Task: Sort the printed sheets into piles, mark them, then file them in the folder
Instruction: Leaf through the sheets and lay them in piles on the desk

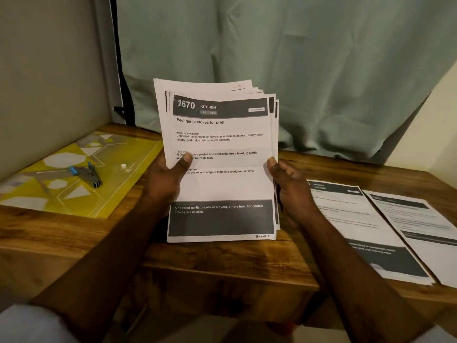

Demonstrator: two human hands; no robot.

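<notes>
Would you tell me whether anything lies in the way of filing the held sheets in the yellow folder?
Yes: a grey and blue object, perhaps pens, lies on the yellow folder, so it would likely need moving first. Between the stack, held by the left hand and right hand, and the folder, only bare table shows.

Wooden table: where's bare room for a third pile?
The wooden table is bare front-centre, between the yellow patterned folder and the two printed sheets, under the held paper stack. So is a strip behind those sheets. The right side is crowded.
</notes>
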